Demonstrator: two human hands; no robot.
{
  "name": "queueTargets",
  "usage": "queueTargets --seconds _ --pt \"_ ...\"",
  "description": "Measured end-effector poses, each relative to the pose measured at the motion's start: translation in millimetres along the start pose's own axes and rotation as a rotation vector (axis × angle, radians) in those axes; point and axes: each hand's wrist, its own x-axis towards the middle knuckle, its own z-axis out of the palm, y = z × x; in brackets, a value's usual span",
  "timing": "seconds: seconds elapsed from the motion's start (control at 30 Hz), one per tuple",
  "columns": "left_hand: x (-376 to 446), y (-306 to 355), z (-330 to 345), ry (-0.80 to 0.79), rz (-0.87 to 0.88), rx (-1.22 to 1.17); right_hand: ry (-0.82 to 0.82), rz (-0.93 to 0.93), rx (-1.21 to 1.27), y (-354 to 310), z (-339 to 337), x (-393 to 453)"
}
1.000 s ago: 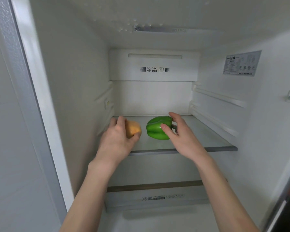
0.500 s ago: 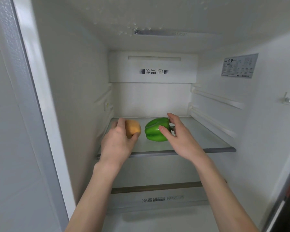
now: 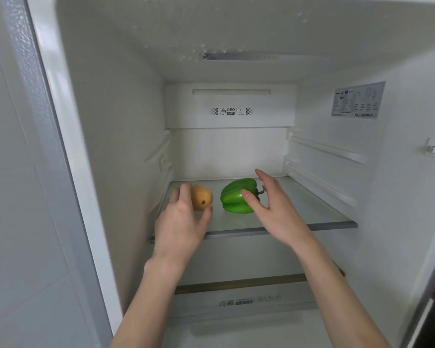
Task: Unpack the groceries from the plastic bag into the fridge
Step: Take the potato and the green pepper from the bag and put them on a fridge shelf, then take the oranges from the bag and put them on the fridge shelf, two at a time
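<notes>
A green bell pepper [image 3: 234,195] lies on its side on the fridge's glass shelf [image 3: 312,212], stem to the right. A yellow-orange fruit [image 3: 202,200] lies to its left on the same shelf. My left hand [image 3: 183,222] is just in front of the fruit with fingers spread and relaxed, not gripping it. To the right of the pepper, my right hand [image 3: 271,209] has straight fingers, thumb in front of the pepper, apart from it or barely touching. The plastic bag is out of view.
The fridge compartment is white, with side rails on the right wall [image 3: 327,151] and a label sticker [image 3: 358,100]. Below the shelf is a drawer [image 3: 246,301] with a brown trim. The open door's edge [image 3: 48,146] stands at the left.
Both hands have let go and drawn back a little from the shelf. The fruit and the pepper now lie free on the glass.
</notes>
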Motion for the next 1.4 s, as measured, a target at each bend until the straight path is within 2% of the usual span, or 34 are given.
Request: queueTargets --seconds 0.13,0.33,0.47,0.57,0.8,0.97,1.13,1.4 --pt "-8.7 1.5 -3.5 -0.008 0.038 -0.011 0.051 -0.049 -0.089 -3.4 -6.4 -15.3" --pt "-30.5 9.7 -12.0 0.047 0.093 0.027 0.155 -0.171 -0.403 2.2 -17.1 -46.3" --pt "-56.3 16.8 -16.4 0.075 0.097 0.103 0.192 -0.234 -0.454 11.2 -22.6 -71.6" --pt "-83.4 25.3 -23.0 0.078 0.085 0.147 0.157 -0.229 -0.465 13.2 -23.0 -89.7" --pt "-159.8 46.0 -50.7 0.106 0.016 0.359 0.112 -0.297 -0.336 12.9 -16.0 -128.5" --pt "-222.4 46.9 -93.1 0.117 -0.156 0.509 0.008 -0.391 -0.205 -13.3 7.1 -166.2" --pt "-280.8 54.8 -142.4 0.173 -0.283 0.627 -0.097 -0.495 -0.079 -54.3 28.1 -211.7" --pt "-402.7 69.2 -239.9 0.338 -0.457 0.789 -0.189 -0.762 0.124 -136.1 42.6 -298.0"
